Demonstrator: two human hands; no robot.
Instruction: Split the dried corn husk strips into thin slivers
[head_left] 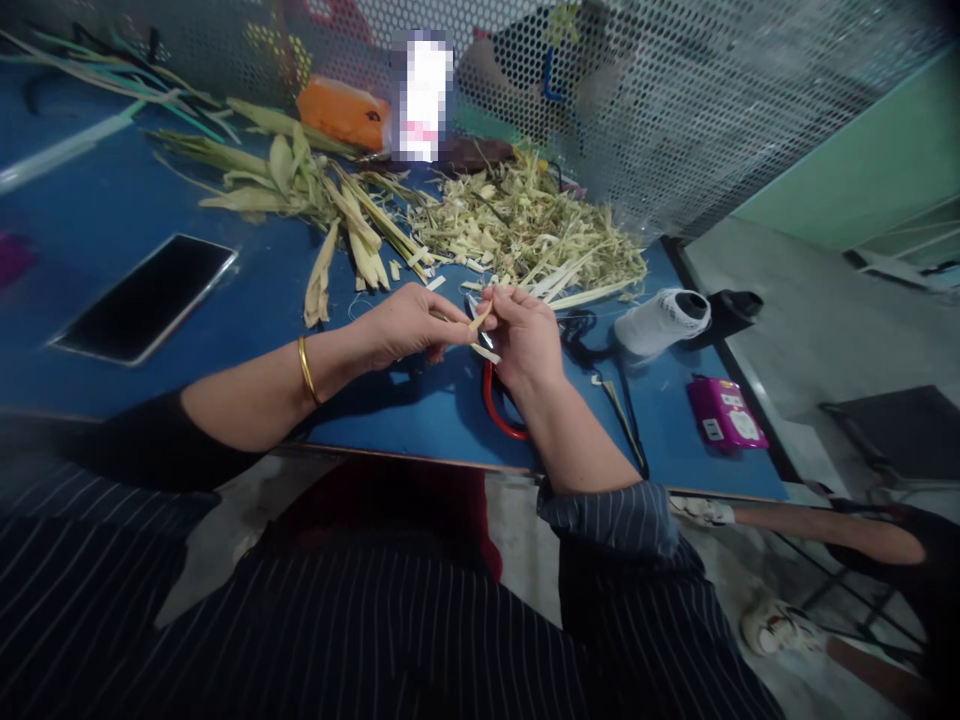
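My left hand [412, 325] and my right hand [523, 328] meet over the front of the blue table. Between their fingertips is a small pale yellow strip of dried husk [481, 318], pinched by both. Under my right hand lie scissors with a red handle [491, 400]; part of them is hidden by the hand. Just beyond my hands is a heap of shredded dried husk [525, 225]. Longer dried husk leaves [277, 180] lie in a bundle to the left, some pointing towards my left wrist.
A black-screened phone [150, 300] lies at left. At right stand a white thread cone [661, 322], a black cone [733, 308] and a purple packet [726, 412]. Behind rise a lit, blurred screen [426, 95], an orange packet [343, 113] and a perforated metal panel [660, 110]. Another person's leg [825, 532] shows at right.
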